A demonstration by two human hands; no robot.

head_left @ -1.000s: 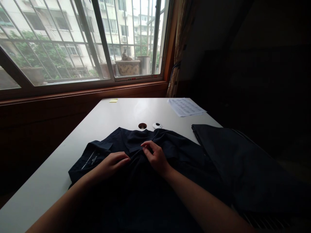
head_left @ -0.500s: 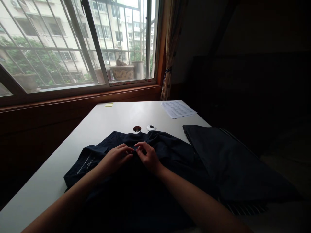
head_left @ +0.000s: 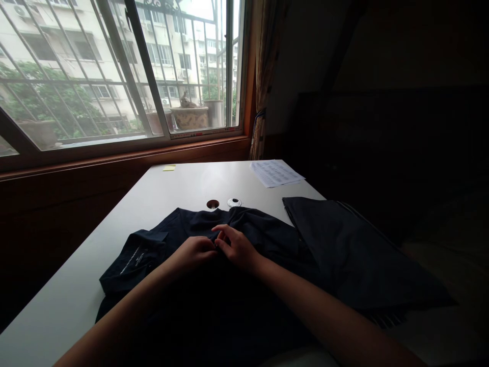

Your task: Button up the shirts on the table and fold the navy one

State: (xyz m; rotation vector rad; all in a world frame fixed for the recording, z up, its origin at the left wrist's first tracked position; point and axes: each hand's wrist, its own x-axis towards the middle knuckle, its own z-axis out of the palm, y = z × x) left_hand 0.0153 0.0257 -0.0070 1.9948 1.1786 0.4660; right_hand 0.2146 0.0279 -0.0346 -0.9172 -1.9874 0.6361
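A dark navy collared shirt (head_left: 263, 232) lies spread over the near part of the table, its collar (head_left: 132, 262) with pale lettering inside turned to the left. Over the middle of the shirt, my left hand (head_left: 198, 250) is closed, fingertips and thumb pinched on the dark cloth. Close beside it, almost touching, my right hand (head_left: 239, 248) pinches the cloth with thumb and fingers, one finger raised and bent. Whatever small part of the shirt sits between the fingertips is too dark to make out.
Another dark folded garment (head_left: 344, 244) lies at the right, over the table edge. On the white table (head_left: 183, 183) are printed sheets (head_left: 277, 173), a yellow sticky note (head_left: 169, 167), a round cable hole (head_left: 213, 204) and its white cover (head_left: 234, 202). A barred window (head_left: 114, 76) is behind.
My left hand has drawn its fingers in and come closer to the right fingertips, turning slightly downward. My right hand keeps its pinch. The whole view has shifted a little.
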